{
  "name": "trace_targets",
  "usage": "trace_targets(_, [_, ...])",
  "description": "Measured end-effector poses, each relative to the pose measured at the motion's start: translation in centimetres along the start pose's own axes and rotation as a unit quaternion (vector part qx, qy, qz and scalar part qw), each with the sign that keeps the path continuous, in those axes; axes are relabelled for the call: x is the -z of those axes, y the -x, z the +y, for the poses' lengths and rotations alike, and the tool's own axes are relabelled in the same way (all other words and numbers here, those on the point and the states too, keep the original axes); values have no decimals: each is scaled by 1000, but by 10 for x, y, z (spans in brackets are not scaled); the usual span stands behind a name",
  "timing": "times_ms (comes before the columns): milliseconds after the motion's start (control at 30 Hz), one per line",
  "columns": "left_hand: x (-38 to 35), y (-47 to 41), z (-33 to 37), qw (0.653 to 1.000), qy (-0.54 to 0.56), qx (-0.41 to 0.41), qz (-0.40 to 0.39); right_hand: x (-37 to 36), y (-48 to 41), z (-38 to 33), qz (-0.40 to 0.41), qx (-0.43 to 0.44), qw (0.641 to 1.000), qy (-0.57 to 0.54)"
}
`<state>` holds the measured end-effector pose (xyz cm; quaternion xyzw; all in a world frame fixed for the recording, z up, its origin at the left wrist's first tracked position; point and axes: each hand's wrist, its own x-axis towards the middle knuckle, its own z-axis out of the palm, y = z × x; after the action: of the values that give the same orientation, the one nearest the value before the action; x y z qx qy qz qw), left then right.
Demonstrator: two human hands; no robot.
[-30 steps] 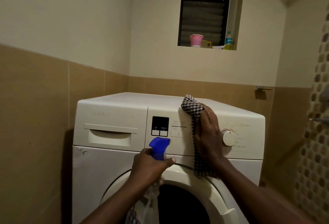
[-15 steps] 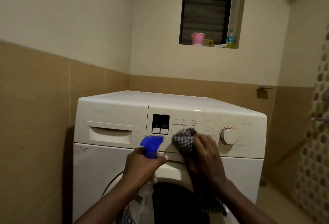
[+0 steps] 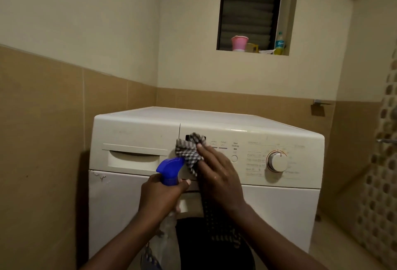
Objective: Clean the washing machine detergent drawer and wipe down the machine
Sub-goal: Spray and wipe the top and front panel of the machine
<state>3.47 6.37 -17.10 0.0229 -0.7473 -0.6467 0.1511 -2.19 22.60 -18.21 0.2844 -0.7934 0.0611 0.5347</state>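
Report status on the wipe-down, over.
Left hand grips spray bottle. Right hand presses checked cloth against control panel. Detergent drawer shut. Nothing in the way.

A white washer [image 3: 214, 122] stands in a tiled corner, its drawer [image 3: 134, 159] closed at the upper left. The right hand [image 3: 219, 176] presses a checked cloth [image 3: 189, 153] flat against the control panel, over the display, with the cloth's tail hanging below the palm. The left hand [image 3: 159, 194] grips a blue-topped spray bottle [image 3: 169, 168] just beside it. The dial [image 3: 277, 161] sits further right. A pink cup [image 3: 239, 43] and a bottle [image 3: 279, 43] stand on the window ledge above.
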Motion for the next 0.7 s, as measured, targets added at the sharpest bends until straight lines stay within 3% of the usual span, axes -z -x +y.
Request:
trace_targets(167, [1,3,-3,1000,-20,15,-15,13,22,9,-8,-32,999,38])
trace_targets(300, [9,0,1,999,-18,26,-33,31,49,22,17,-244,969,-17])
trace_targets(467, [10,3,3,999,7,15,-29,26,37,-7,-48,-162,986,-2])
trace_targets(633, [12,3,4,1000,-7,2,-27,31,-44,-2,40,-200,978,-47])
trace_targets(700, [11,2,5,1000,-10,8,-23,26,-55,-16,14,-163,985,-47])
